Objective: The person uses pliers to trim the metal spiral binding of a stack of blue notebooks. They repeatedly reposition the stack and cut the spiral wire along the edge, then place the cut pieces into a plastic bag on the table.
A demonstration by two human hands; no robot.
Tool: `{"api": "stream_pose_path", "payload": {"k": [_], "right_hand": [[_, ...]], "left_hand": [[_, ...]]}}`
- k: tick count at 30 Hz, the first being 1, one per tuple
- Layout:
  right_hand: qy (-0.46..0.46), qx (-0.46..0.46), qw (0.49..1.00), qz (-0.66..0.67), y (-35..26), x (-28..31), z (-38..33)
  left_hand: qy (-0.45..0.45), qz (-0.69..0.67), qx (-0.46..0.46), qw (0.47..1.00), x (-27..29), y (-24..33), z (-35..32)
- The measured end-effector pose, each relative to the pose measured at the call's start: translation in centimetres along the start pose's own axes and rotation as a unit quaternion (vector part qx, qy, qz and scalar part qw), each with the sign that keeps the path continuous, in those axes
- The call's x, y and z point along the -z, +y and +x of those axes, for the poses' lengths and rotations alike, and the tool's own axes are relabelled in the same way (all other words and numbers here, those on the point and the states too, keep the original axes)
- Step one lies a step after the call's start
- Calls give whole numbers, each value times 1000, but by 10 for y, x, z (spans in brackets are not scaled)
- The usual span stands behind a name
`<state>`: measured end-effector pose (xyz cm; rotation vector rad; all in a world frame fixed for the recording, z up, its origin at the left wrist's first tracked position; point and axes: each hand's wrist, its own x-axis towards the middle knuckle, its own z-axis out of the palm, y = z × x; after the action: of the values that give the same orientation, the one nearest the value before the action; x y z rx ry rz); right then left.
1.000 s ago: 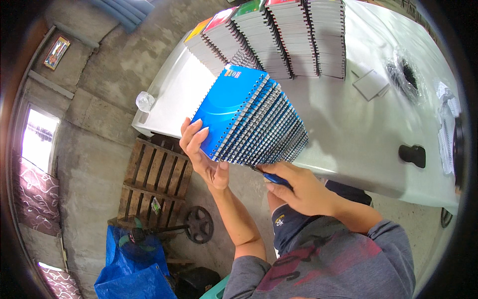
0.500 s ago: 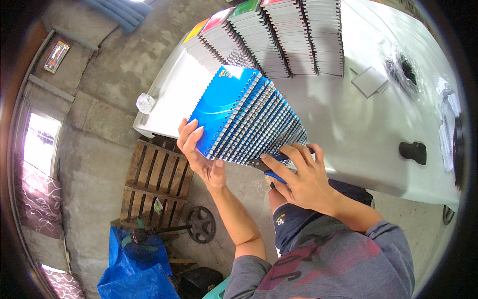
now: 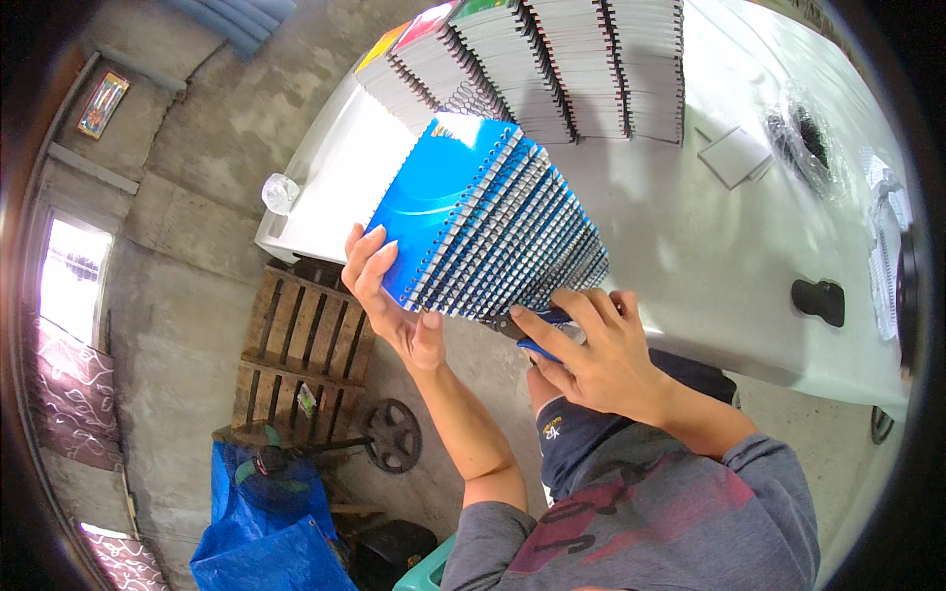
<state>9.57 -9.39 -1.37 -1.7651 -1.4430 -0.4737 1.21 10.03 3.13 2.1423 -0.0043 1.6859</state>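
Observation:
A stack of blue spiral-bound notebooks (image 3: 441,202) leans at a tilt over the table's near edge, its rows of wire coils facing right. My left hand (image 3: 386,291) grips the stack's lower left corner, fingers on the top cover and thumb at the near edge. In my right hand (image 3: 606,350) are pliers with blue handles (image 3: 538,350). Their dark jaws (image 3: 500,324) are at the near ends of the coils, around the middle of the stack. Whether the jaws are closed on a wire is too small to tell.
Tall stacks of spiral-bound books (image 3: 562,74) stand behind on the white table (image 3: 680,256). To the right lie paper pieces (image 3: 734,158), a coil in clear plastic (image 3: 803,143) and a black object (image 3: 818,301). A wooden pallet (image 3: 296,355) and a fan (image 3: 271,461) are at lower left.
The plier jaws have shifted slightly left along the coil ends. My left hand keeps its hold on the stack, and the whole view has moved a little.

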Motion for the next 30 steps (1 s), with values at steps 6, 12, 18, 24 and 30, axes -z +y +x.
{"api": "stream_pose_path", "payload": {"k": [6,12,18,24,30], "right_hand": [[-99,-81,971,203,-3,2,-3],[-116,-145,887,422,2,-3,-5],[-18,-28,999,40,4,3,-9],[-21,-7,1000,-13,5,-2,-10],[-86,-78,971,210,4,-2,-9]], "left_hand": [[-7,17,-23,1000,0,-2,0],[-9,-3,-34,999,-2,-1,1],[-11,-6,-20,1000,1,-4,1],[3,1,1,1000,-1,-3,-1],[-1,4,-17,1000,-1,-4,0]]}}
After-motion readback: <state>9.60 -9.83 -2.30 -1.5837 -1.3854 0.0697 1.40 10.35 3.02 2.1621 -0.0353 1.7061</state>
